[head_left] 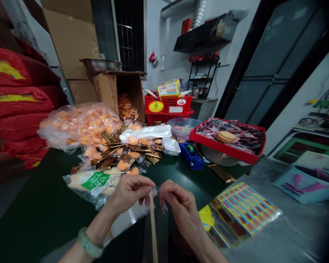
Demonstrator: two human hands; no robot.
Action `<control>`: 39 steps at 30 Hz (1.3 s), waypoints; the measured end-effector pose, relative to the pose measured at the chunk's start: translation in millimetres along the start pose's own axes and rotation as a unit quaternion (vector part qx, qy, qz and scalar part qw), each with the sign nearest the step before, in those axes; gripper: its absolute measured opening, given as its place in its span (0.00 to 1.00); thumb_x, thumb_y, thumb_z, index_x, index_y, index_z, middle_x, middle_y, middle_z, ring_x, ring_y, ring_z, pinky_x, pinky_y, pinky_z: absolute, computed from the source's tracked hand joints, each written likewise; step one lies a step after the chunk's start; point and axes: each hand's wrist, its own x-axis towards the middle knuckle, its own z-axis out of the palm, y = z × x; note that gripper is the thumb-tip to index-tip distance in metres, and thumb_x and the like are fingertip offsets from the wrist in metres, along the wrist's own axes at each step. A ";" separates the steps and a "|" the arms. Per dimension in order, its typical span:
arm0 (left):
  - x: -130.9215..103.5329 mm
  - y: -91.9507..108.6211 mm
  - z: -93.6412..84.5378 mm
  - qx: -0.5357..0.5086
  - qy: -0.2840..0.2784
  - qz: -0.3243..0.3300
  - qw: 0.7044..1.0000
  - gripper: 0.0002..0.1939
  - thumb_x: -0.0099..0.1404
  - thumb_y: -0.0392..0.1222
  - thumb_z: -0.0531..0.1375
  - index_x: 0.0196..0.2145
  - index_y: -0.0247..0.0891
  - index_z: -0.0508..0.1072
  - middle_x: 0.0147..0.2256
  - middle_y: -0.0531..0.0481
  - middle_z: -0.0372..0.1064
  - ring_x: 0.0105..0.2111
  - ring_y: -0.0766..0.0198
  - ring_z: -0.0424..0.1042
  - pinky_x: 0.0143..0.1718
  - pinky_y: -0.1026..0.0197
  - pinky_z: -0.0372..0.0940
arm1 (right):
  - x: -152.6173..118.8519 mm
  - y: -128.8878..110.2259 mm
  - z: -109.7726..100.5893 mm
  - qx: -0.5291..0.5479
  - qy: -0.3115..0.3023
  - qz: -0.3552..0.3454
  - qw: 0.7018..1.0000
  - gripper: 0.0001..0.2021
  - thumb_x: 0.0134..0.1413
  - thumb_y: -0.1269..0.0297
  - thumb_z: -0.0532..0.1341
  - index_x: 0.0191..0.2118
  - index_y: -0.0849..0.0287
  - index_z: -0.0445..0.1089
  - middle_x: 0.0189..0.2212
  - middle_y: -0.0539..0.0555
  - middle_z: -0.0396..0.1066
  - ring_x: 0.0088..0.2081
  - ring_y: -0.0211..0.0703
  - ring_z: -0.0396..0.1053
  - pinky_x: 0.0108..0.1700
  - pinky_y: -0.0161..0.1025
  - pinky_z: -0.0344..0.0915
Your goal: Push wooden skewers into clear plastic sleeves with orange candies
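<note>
My left hand point(129, 193), with a pale green bangle point(90, 244) on its wrist, is closed in a pinch at the top of a few thin wooden sticks point(153, 230), which run down toward me. Beside it, my right hand point(179, 202) is also pinched. A scrap of clear plastic point(165, 207) shows at its fingertips. Left of my hands lies a clear bag of pale sticks with a green label point(95, 182). Behind that are orange heart-shaped pieces point(123, 165) in clear wrappers and several gold-brown sachets point(109, 137).
At the right, a red tray point(224, 153) holds many small packets and round biscuits point(225, 136). Near it sit a blue tape dispenser point(192, 156) and a foil tray point(171, 147). Printed cards point(248, 208) lie right; a red crate point(167, 106) and large bag of orange pieces point(82, 122) stand behind.
</note>
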 end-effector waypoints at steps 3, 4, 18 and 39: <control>-0.9 -1.8 0.3 0.019 -0.015 0.007 1.000 0.13 0.49 0.48 0.64 0.25 0.34 0.74 0.17 0.51 0.67 0.15 0.70 0.64 0.16 0.69 0.59 | -1.8 4.0 -5.4 0.011 -0.025 0.000 1.000 0.09 0.55 0.63 0.55 0.28 0.58 0.69 0.25 0.49 0.60 0.24 0.34 0.59 0.27 0.33 0.56; -1.1 -2.0 0.4 0.032 -0.021 0.011 0.999 0.12 0.51 0.47 0.63 0.25 0.33 0.74 0.18 0.51 0.68 0.16 0.70 0.64 0.17 0.69 0.59 | -2.3 5.2 -6.7 0.018 -0.023 0.005 1.000 0.09 0.54 0.64 0.55 0.28 0.57 0.69 0.26 0.49 0.61 0.25 0.34 0.59 0.27 0.33 0.56; 4.5 -7.1 0.8 0.010 -0.099 0.041 0.994 0.14 0.59 0.43 0.53 0.31 0.30 0.75 0.25 0.45 0.69 0.24 0.65 0.66 0.27 0.64 0.61 | -5.9 -14.2 -17.7 -0.140 -0.025 -0.064 0.988 0.12 0.55 0.65 0.52 0.30 0.59 0.72 0.28 0.53 0.64 0.27 0.37 0.61 0.28 0.33 0.58; 19.0 7.9 32.5 0.047 -0.011 0.016 0.999 0.14 0.47 0.40 0.65 0.30 0.33 0.67 0.20 0.56 0.65 0.18 0.71 0.66 0.20 0.69 0.63 | -4.9 -32.6 -37.6 -0.115 0.037 0.154 0.981 0.16 0.35 0.55 0.65 0.25 0.64 0.68 0.13 0.42 0.51 0.18 0.28 0.45 0.20 0.31 0.42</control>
